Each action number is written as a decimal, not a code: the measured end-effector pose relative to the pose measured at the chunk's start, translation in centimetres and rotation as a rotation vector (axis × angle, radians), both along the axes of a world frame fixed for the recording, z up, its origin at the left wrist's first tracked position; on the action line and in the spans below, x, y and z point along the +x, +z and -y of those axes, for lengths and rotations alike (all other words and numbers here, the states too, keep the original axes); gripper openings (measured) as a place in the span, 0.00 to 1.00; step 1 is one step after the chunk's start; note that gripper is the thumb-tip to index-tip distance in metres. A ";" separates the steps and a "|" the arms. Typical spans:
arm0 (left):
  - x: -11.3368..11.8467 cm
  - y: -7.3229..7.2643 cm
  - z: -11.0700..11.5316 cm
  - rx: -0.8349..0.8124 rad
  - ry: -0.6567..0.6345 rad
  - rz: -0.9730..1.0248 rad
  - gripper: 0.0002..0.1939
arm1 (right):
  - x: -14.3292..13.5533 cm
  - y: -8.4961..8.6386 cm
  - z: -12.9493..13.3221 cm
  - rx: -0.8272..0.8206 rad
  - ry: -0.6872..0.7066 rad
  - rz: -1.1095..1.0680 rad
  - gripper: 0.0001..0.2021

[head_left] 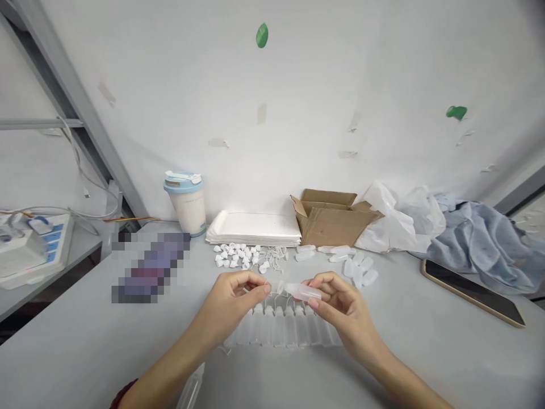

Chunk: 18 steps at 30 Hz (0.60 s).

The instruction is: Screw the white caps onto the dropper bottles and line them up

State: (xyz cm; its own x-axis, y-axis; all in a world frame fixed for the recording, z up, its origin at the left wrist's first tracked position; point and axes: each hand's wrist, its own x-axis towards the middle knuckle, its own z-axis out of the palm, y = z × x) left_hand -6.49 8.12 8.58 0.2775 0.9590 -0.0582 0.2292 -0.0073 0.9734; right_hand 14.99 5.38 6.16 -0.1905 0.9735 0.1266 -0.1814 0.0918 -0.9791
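Observation:
My right hand [340,307] is closed around a small translucent plastic bottle [305,292], held sideways with its neck pointing left. Opposite it, my left hand [238,298] pinches a thin white piece between thumb and fingertips. A small clear part [280,287] shows between the fingertips and the bottle neck; whether it touches the neck I cannot tell. Below the hands, a row of clear bottles [283,330] lies side by side, with thin white cords at their necks. Another clear tube [191,391] lies partly under my left forearm.
Behind the hands are white caps [233,257], a heap of white cords [277,257] and loose bottles [357,268]. A paper cup [187,207], white stack [255,228], cardboard box [334,227], plastic bag [389,224], cloth [481,244] and phone [472,292] stand around.

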 end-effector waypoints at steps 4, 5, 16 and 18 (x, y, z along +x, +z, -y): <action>0.0 -0.2 0.1 0.009 -0.028 0.013 0.11 | 0.0 0.0 0.1 -0.007 0.011 0.003 0.07; 0.0 -0.2 0.2 0.008 -0.050 0.019 0.11 | -0.1 0.0 0.1 -0.007 0.014 0.003 0.07; 0.2 0.4 0.9 0.065 -0.272 -0.109 0.10 | -0.4 0.2 0.2 -0.010 0.034 0.084 0.08; 0.3 0.3 1.0 0.075 -0.292 -0.141 0.14 | -0.5 0.2 0.3 -0.012 0.070 0.129 0.09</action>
State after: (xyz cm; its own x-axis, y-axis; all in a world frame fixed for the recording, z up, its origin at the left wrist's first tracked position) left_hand -6.23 7.13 8.92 0.5356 0.8432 -0.0476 0.3390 -0.1630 0.9266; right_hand 14.52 5.05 6.31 -0.2717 0.9586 0.0851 -0.0593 0.0716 -0.9957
